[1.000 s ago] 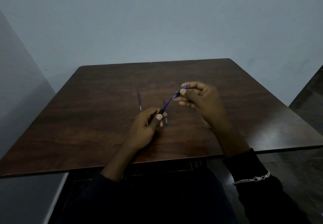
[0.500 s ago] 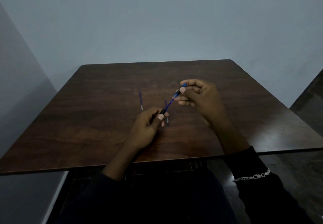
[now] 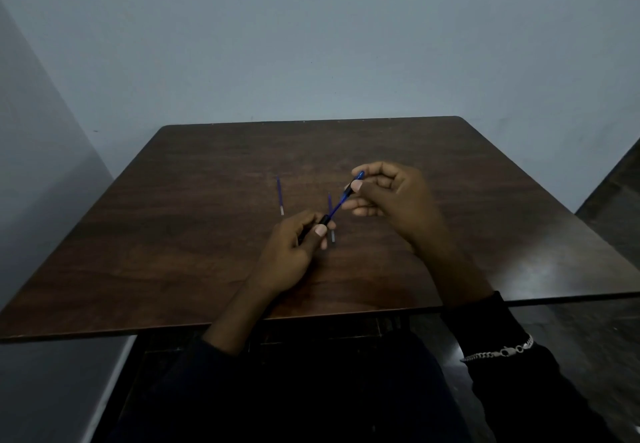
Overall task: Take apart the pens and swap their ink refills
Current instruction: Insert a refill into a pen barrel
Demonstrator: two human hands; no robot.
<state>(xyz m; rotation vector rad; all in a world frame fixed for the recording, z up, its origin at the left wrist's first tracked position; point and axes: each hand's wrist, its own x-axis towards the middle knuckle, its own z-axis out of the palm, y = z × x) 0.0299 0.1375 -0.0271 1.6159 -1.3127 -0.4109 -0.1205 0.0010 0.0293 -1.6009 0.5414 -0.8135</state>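
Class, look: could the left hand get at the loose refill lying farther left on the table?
Probably not at once: the way to the loose refill is clear, but the left hand is shut on the pen barrel.

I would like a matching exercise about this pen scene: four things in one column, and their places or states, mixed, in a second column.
Things:
1. left hand
2. right hand
3. loose refill
4. bracelet

Places or states:
A. lies alone on the table, left of both hands
B. worn over a dark sleeve
C. grips the black pen part
D. pinches the blue pen end

Pairs: 1-C, 2-D, 3-A, 4-B
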